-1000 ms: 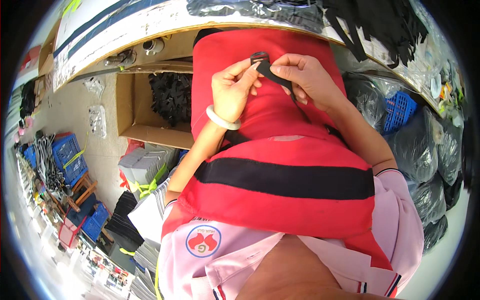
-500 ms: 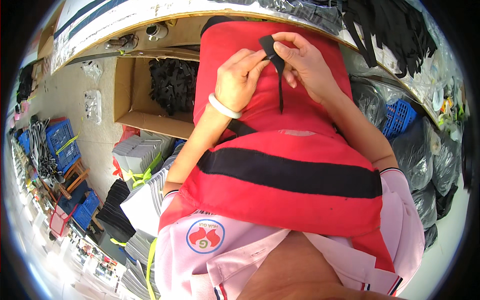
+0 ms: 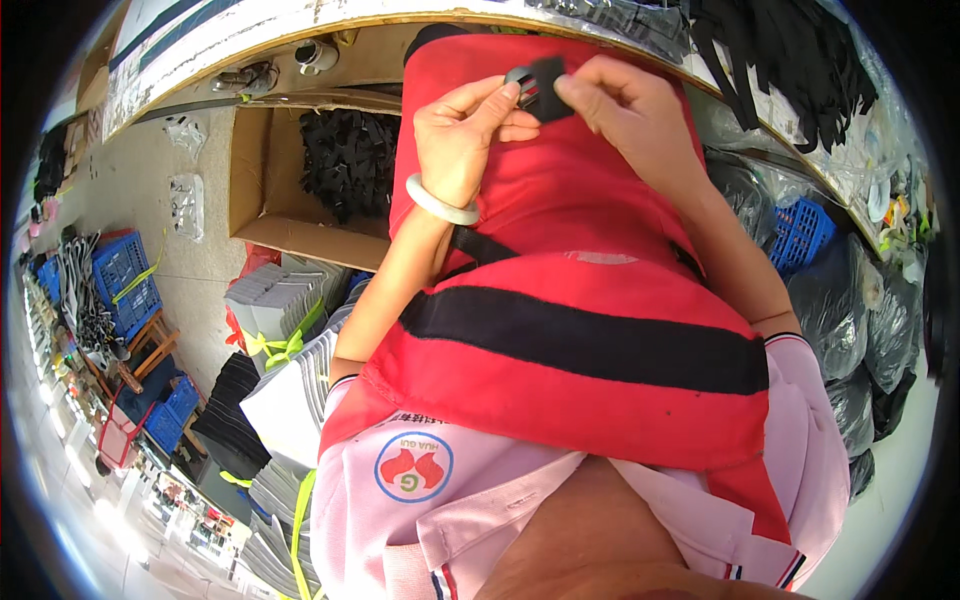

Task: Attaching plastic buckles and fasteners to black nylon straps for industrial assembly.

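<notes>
Above my red apron (image 3: 570, 210), my left hand (image 3: 456, 140) pinches a small dark slotted buckle (image 3: 522, 82) between thumb and fingers. A short black strap (image 3: 549, 92), slightly blurred, sits against the buckle's right side. My right hand (image 3: 640, 115) is closed on the strap's right edge with thumb and forefinger. Whether the strap passes through the slots I cannot tell. A pale bangle (image 3: 441, 203) circles my left wrist.
Left of my lap stands an open cardboard box (image 3: 300, 240) holding many black strap pieces (image 3: 348, 165). More black straps (image 3: 790, 70) hang over the worktable edge (image 3: 420, 20). Grey stacks (image 3: 275, 300) lie beside me; black bags (image 3: 835, 310) and a blue basket (image 3: 798, 232) are at right.
The strap's narrow end no longer hangs down. Both hands have turned and moved slightly apart, so the strap's broad face and the slotted buckle now show.
</notes>
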The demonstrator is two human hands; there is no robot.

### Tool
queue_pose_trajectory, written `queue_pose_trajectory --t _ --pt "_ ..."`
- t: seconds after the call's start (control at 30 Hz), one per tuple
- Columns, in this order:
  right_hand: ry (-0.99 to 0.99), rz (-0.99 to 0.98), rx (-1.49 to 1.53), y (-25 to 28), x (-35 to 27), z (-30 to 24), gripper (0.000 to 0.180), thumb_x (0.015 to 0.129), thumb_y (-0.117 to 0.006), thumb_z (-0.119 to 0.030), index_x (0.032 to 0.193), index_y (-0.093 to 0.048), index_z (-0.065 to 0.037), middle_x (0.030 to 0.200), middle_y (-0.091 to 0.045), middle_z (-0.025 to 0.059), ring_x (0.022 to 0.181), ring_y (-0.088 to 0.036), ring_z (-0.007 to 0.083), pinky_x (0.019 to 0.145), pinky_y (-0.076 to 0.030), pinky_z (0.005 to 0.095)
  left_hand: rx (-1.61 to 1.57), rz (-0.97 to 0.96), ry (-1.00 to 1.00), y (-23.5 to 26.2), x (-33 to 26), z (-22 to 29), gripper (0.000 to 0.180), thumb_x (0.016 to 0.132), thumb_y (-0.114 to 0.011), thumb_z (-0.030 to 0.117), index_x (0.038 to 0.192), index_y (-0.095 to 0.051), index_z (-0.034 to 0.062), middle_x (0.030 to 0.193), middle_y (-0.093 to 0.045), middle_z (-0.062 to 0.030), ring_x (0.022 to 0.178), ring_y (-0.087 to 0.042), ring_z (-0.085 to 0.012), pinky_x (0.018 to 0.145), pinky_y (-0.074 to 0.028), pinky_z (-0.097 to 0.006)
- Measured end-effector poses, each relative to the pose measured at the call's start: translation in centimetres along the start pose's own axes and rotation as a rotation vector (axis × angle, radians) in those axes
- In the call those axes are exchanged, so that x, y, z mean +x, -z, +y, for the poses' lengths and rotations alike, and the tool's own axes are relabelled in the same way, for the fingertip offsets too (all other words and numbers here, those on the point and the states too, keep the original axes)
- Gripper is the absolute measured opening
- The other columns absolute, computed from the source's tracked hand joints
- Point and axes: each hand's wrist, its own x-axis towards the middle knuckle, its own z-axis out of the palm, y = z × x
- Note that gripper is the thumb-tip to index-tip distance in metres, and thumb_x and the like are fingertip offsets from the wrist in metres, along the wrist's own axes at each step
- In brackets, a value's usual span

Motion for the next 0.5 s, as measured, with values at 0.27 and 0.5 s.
queue_pose_trajectory --t 0.27,0.5 --pt "-0.38 -0.22 0.163 -0.3 0.1 1.3 0.026 0.088 -0.065 -0.024 0.07 -0.06 -0.005 0.059 -0.047 -0.0052 0.054 -0.04 0.0026 0.049 -0.029 0.0212 0.19 0.029 -0.143 -0.2 -0.8 -0.3 0.018 0.085 -0.067 -0.001 0.103 -0.067 -0.0067 0.087 -0.069 -0.012 0.07 -0.068 -0.0148 0.065 -0.054 -0.021" --pt "-0.277 -0.087 0.464 -1.2 0.6 2.5 0.02 0.091 -0.063 -0.023 0.086 -0.064 -0.004 0.064 -0.052 -0.0025 0.053 -0.046 0.0038 0.046 -0.035 0.019 0.354 -0.104 -0.371 0.7 -0.5 -0.1 0.017 0.082 -0.067 -0.005 0.099 -0.07 -0.0029 0.091 -0.065 -0.0074 0.079 -0.063 -0.0123 0.069 -0.05 -0.021"
